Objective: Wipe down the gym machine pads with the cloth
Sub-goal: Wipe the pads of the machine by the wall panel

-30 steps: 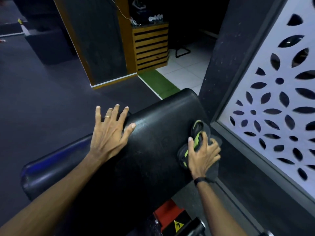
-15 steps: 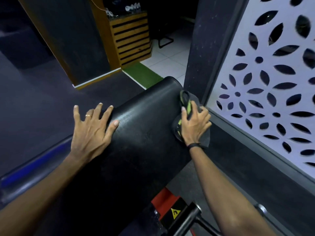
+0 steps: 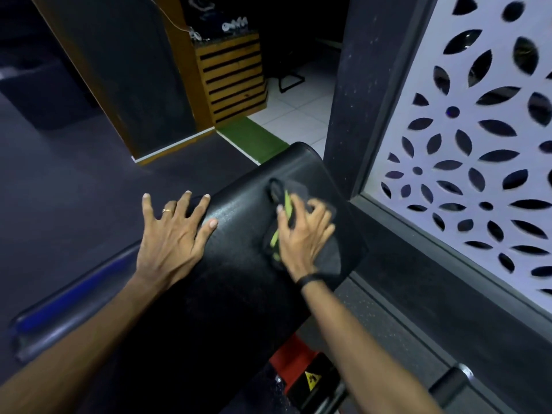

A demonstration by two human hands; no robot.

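A long black pad (image 3: 233, 264) slopes up toward a white cut-out panel (image 3: 466, 150) on its right. The left hand (image 3: 173, 237) lies flat with spread fingers on the pad's left edge. The right hand (image 3: 304, 234) presses a dark cloth (image 3: 328, 255) with green trim onto the pad's upper right part, fingers curled into it.

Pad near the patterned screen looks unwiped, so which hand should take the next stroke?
Right hand: it already presses the cloth on the pad beside that screen. The left hand only braces the opposite edge.
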